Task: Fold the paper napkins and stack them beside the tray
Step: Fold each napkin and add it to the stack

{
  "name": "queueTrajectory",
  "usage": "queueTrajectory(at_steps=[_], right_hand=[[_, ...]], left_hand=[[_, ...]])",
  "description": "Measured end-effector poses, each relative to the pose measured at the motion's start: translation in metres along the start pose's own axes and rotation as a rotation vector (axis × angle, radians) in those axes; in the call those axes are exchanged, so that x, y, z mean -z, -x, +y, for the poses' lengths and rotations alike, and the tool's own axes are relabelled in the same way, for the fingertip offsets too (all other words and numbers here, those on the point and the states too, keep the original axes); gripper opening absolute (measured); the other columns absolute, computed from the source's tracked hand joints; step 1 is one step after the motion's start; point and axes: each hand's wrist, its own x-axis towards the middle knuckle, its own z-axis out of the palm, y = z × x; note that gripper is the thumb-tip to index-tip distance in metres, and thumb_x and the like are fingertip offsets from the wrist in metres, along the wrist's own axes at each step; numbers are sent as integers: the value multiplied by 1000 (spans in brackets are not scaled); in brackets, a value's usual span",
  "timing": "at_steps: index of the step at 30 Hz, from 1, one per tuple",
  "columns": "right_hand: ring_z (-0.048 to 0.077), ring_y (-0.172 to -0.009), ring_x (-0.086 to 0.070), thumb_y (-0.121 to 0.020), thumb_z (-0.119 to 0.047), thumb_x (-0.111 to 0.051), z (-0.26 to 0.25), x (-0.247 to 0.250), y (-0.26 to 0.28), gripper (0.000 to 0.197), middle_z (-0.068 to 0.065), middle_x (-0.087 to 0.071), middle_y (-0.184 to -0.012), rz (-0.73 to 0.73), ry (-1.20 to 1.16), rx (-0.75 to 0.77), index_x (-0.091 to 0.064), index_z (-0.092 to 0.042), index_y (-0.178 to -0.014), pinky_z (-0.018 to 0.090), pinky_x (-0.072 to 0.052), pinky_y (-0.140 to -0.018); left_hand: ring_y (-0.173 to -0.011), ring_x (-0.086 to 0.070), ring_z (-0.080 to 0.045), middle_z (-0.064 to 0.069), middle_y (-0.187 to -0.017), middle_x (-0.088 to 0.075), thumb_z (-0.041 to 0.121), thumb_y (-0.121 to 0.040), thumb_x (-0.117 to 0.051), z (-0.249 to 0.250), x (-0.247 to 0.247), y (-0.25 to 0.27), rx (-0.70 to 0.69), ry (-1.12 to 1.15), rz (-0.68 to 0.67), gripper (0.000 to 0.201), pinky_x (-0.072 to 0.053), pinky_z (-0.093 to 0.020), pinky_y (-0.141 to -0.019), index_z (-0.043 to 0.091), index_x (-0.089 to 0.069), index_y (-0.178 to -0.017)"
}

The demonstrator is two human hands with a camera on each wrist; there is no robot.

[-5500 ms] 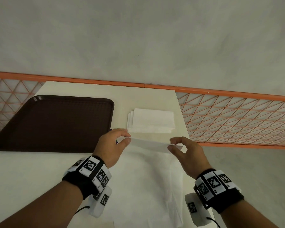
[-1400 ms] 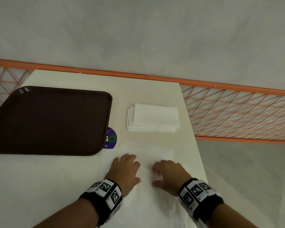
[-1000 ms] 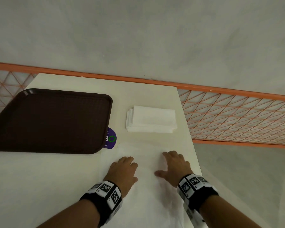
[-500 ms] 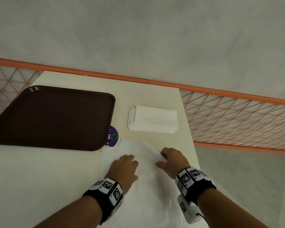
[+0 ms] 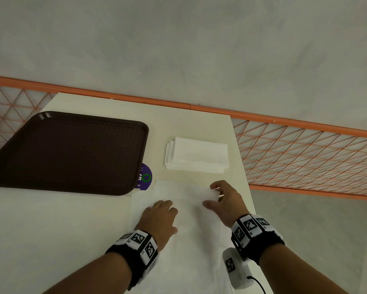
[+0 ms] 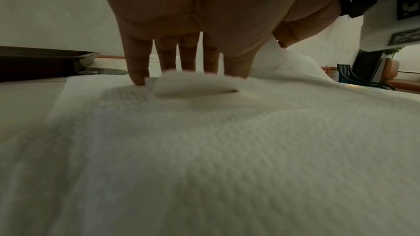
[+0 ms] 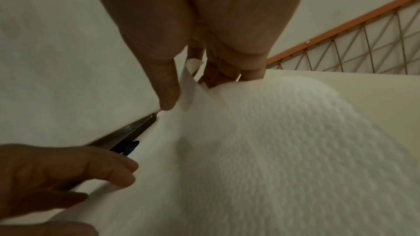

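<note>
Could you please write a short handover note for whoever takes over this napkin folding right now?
Left hand: flat, pressing the open napkin onto the table.
Right hand: pinching the napkin's far right corner, lifted off the table.
Folded stack lies right of the brown tray, beyond the hands.
Done: several napkins folded and stacked.
Left: finish folding this napkin, add it to the stack.

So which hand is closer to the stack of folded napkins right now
Right. The right hand sits just in front of the stack of folded napkins, pinching the loose napkin's corner; the left hand presses that napkin farther back.
</note>
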Motion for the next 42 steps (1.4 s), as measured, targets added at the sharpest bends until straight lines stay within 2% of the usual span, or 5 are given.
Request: queueTrajectory(at_steps=[12,20,23,27,42], right_hand=[[16,-60,-51,-82,-27,-73,4,2,4,26,-6,-57,-59,104,117,32,-57,-21,-62,19,-37,-52],[-10,-89,-57,-88,-28,-68,-8,17,26,7,-21,-67,-93,-25,104,343,-71,-26,-94,-1,-35,-78],[-5,-90,-63,-89,-23,-67,-16,30,32,4,-14,-72,-92,-107,-19,358,-71,-22,-90,6,-42,-83],[18,-87,-71,-88,-9,-67,-18,40,33,5,4,-76,-93,-162,-446,210,-69,-9,-93,26,-54,-77],[41,-92,-68,-75,-26,-79,8,42,49,41,24,-71,-101,-146,-766,-84,-69,2,-103,52,-55,-85]], left_hand=[[-147,-5,-20,1,-160,-6,40,-96,-48,0,1,1,24,-17,-17,59,-14,-44,-118,24,-25,-148],[-148,0,-21,2,-160,5,57,-83,-60,-22,31,6,111,285,379,90,-16,-47,-119,27,-9,-151],[-141,-23,-15,4,-152,-28,48,-87,-60,-31,54,2,-13,241,396,62,-20,-44,-117,28,-38,-141],[-80,-58,-16,9,-72,-55,34,-93,-57,-25,76,9,-129,344,290,22,-39,-30,-77,19,-56,-77],[-97,-69,-23,-7,-106,-72,31,-90,-62,-16,86,30,153,1532,141,25,-57,-36,-81,15,-67,-109]])
